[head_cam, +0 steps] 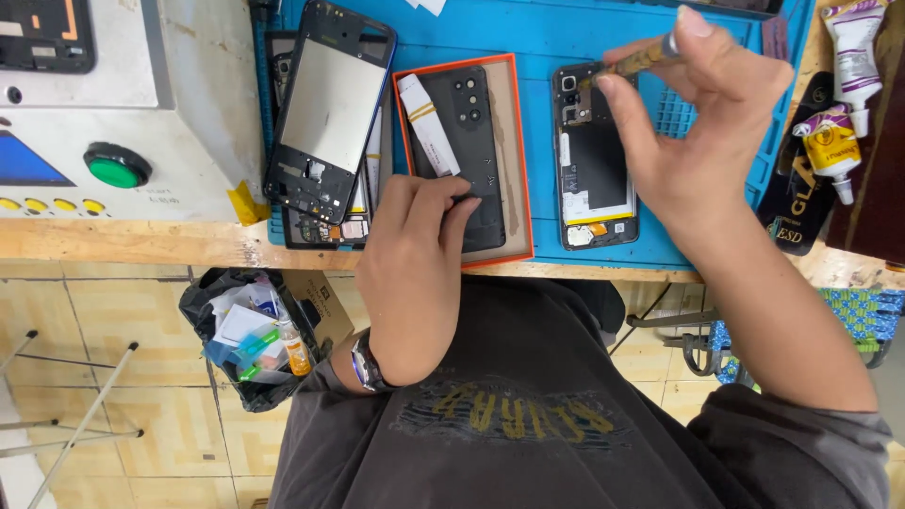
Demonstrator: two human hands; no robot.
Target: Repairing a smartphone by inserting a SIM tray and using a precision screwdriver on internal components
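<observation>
My left hand (412, 247) rests on the near end of a black phone back cover (468, 141) lying in a shallow orange-rimmed cardboard tray (521, 170), fingertips curled on the cover. A white strip with a yellow band (427, 123) lies across the cover's left side. My right hand (699, 113) pinches a thin brown-handled screwdriver (633, 64), its tip pointing at the top of an opened phone (594, 170) whose insides show. That phone lies on a blue work mat (528, 33).
A phone frame with a grey plate (330, 113) lies over other parts at the mat's left. A grey machine with a green button (117, 166) stands at left. Glue tubes (834, 141) lie at right. A black waste bag (247, 330) sits on the floor below the wooden bench edge (141, 243).
</observation>
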